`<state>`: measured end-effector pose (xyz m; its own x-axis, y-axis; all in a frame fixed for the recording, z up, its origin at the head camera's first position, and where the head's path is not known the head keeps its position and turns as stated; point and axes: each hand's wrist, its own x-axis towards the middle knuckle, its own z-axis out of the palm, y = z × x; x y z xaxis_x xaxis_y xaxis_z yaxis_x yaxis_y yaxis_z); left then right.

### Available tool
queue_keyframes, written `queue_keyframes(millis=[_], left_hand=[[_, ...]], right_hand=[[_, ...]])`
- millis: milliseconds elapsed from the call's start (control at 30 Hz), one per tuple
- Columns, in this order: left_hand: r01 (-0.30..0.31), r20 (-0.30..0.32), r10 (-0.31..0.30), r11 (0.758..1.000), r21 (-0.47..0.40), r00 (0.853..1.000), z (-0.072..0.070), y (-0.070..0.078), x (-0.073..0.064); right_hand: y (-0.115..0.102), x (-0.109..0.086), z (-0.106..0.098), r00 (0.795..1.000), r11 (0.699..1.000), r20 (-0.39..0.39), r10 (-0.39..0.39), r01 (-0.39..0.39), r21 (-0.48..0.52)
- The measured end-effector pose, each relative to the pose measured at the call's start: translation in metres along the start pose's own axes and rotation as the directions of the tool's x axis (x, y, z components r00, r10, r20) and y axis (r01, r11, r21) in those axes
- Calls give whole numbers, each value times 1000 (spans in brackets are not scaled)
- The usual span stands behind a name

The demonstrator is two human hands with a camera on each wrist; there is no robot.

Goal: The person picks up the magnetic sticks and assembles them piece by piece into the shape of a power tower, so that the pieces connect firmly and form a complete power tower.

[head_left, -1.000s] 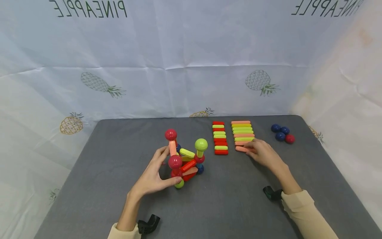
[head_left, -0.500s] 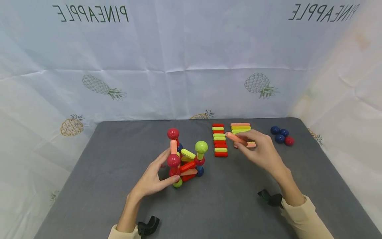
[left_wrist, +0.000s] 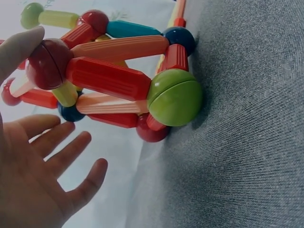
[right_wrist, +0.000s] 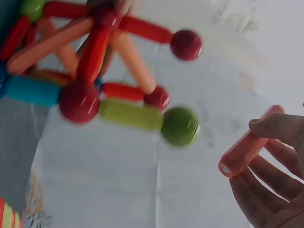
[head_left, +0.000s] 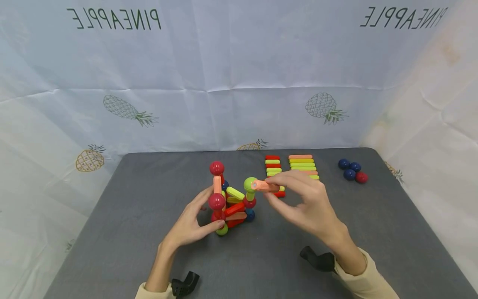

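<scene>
A structure of magnetic rods and balls (head_left: 235,209) stands on the table, with red balls at upper left and a green ball (head_left: 249,184) on a short upright at its right. My left hand (head_left: 192,222) holds its left side, thumb on a red ball (left_wrist: 49,64) at the near corner; the other fingers reach behind, loosely spread in the left wrist view. My right hand (head_left: 304,199) pinches an orange magnetic rod (right_wrist: 251,142) between thumb and fingers. The rod's end, with its metal tip, overlaps the green ball in the head view; a gap shows between them in the right wrist view.
Behind the right hand lie a row of short red and yellow-green rods (head_left: 273,162) and a row of longer orange and yellow rods (head_left: 301,162). Several blue balls (head_left: 349,174) and one red ball (head_left: 361,177) rest at the far right. A pineapple-print cloth (head_left: 239,116) hangs behind the table.
My right hand has lifted the orange rod from the front of the longer row and carried it left to the structure's green ball. The left hand stays on the structure.
</scene>
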<state>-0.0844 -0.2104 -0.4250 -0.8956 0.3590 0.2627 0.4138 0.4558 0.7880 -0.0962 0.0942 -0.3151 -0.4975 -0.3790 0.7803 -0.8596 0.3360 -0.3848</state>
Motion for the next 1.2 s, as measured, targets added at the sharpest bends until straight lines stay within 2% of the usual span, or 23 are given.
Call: queue_keyframes(millis=[133,300,567,800,1033,1200], left_hand=[[-5,1,5,1000,9,1000,0,-3,0],[-3,7,3,1000,8,1000,0,-4,0],[-6,5,6,1000,6,1000,-3,0,1],[-5,4,5,1000,-3,1000,-4,0,1],[-2,5,2,1000,1,1000,-5,2,0],[-16,-35,17,1000,26,999,-5,2,-1]], right_hand=[[-15,5,17,997,997,34,-66,65,27],[-20,1,37,991,996,103,-91,93,-15],[-15,-12,57,981,993,194,9,14,-119],[-6,-18,66,978,986,199,63,-31,-161],[-3,-23,71,976,984,202,78,-43,-170],[-4,-26,74,974,975,204,99,-55,-214]])
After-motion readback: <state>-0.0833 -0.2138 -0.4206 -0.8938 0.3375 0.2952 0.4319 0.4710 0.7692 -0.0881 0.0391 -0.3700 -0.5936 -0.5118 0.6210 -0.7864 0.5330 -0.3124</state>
